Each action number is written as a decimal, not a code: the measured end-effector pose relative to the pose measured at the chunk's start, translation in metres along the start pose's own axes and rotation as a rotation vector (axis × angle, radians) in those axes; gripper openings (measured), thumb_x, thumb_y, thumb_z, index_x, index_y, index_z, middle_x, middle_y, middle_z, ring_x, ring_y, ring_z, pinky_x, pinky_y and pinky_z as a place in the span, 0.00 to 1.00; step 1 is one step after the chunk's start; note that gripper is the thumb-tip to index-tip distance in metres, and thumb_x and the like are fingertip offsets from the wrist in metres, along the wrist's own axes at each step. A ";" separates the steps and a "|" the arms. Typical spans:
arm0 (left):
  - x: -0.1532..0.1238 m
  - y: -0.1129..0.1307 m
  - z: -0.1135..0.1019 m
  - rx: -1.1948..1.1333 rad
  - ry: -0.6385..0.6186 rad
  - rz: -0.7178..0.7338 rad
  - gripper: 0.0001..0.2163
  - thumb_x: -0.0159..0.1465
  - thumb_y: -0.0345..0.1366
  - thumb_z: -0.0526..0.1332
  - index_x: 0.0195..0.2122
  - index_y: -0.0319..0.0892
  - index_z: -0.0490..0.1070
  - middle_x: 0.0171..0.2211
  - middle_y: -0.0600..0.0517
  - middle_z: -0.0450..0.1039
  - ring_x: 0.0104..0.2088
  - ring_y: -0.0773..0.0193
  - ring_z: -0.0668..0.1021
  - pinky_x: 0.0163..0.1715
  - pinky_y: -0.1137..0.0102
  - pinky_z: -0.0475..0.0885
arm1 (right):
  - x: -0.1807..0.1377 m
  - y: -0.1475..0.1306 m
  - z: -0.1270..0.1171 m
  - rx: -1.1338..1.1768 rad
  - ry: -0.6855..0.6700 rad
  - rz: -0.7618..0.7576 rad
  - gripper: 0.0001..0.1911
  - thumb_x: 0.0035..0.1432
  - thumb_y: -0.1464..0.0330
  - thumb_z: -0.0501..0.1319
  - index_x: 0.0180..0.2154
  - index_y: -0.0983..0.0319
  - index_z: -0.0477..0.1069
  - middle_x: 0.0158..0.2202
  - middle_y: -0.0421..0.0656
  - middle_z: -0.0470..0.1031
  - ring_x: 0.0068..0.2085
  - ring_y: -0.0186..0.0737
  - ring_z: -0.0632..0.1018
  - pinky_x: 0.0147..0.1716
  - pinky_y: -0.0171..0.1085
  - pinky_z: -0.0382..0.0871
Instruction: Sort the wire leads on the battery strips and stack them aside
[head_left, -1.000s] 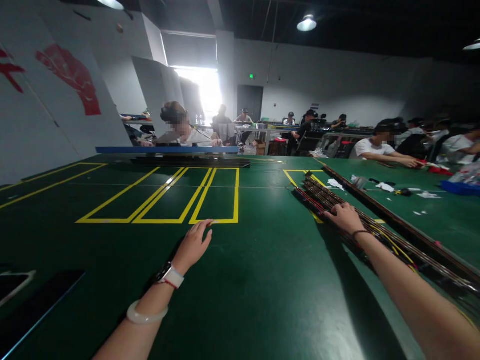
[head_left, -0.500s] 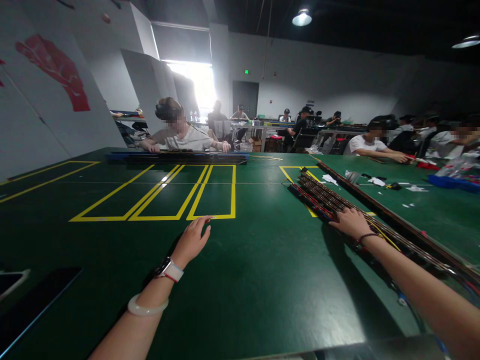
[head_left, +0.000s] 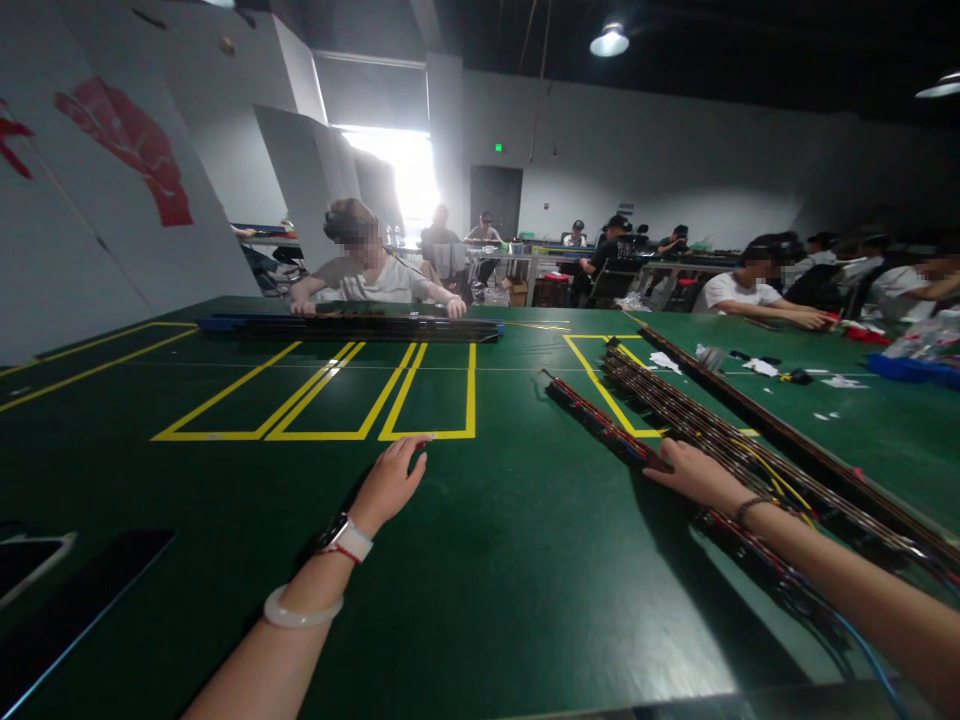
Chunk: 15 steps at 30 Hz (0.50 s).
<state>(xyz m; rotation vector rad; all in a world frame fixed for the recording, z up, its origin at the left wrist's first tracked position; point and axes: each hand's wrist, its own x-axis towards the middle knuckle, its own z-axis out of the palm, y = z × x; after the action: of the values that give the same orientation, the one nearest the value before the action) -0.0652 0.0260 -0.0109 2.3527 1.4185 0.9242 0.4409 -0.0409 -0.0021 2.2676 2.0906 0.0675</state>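
Observation:
My right hand (head_left: 694, 472) grips a long dark strip with red and blue wires (head_left: 596, 412) around its middle. The strip slants across the green table (head_left: 517, 560), its far end apart from the bundle of similar long brown strips (head_left: 664, 395) on its right. Yellow wires (head_left: 784, 480) lie along that bundle, near my right wrist. My left hand (head_left: 390, 482) is over the table by the near edge of the yellow taped rectangles (head_left: 471, 395). Its fingers are stretched out, with nothing in them.
A long dark rail (head_left: 739, 410) runs beyond the bundle. White scraps (head_left: 763, 367) and a blue tray (head_left: 911, 370) are farther right. Across the table a person (head_left: 375, 270) touches a long dark assembly (head_left: 367, 328). Flat black objects (head_left: 82, 610) lie at the near left.
The wired strip has come away from the bundle, moved left and toward me by my right hand. My left hand has stayed nearly still; the view has shifted slightly.

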 end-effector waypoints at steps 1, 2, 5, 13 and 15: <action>0.000 0.000 0.000 -0.001 0.001 -0.001 0.15 0.65 0.39 0.49 0.49 0.42 0.67 0.48 0.45 0.71 0.50 0.55 0.74 0.50 0.57 0.71 | -0.004 -0.001 0.001 -0.007 -0.010 0.027 0.24 0.55 0.47 0.53 0.36 0.62 0.66 0.37 0.51 0.72 0.37 0.48 0.75 0.37 0.41 0.66; 0.000 0.000 0.000 -0.002 0.000 -0.001 0.15 0.65 0.39 0.49 0.49 0.42 0.67 0.48 0.45 0.71 0.51 0.55 0.74 0.50 0.57 0.71 | -0.007 -0.002 0.003 -0.020 -0.023 0.054 0.27 0.53 0.45 0.54 0.36 0.63 0.65 0.37 0.52 0.72 0.38 0.50 0.75 0.37 0.42 0.66; 0.000 -0.001 0.001 -0.015 -0.004 0.005 0.15 0.65 0.39 0.50 0.50 0.42 0.67 0.49 0.45 0.71 0.51 0.55 0.73 0.50 0.57 0.71 | -0.014 0.002 0.009 -0.048 -0.059 0.141 0.32 0.49 0.41 0.54 0.36 0.64 0.66 0.38 0.55 0.72 0.40 0.56 0.75 0.37 0.45 0.66; -0.001 0.000 0.001 -0.013 0.007 0.001 0.14 0.65 0.39 0.50 0.49 0.43 0.68 0.48 0.45 0.71 0.50 0.54 0.74 0.50 0.56 0.70 | -0.022 0.015 0.016 0.127 -0.177 0.281 0.37 0.48 0.36 0.47 0.35 0.63 0.66 0.32 0.54 0.74 0.33 0.53 0.78 0.32 0.45 0.67; -0.001 -0.001 0.002 -0.004 0.010 -0.005 0.14 0.65 0.39 0.50 0.49 0.42 0.68 0.49 0.45 0.71 0.51 0.54 0.73 0.51 0.56 0.70 | -0.025 0.013 0.013 0.143 -0.187 0.254 0.35 0.51 0.37 0.46 0.33 0.63 0.66 0.30 0.52 0.74 0.31 0.52 0.77 0.31 0.44 0.67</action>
<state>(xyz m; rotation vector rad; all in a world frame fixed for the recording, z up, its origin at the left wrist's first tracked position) -0.0651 0.0258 -0.0128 2.3441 1.4239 0.9386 0.4523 -0.0668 -0.0139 2.4983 1.7613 -0.2808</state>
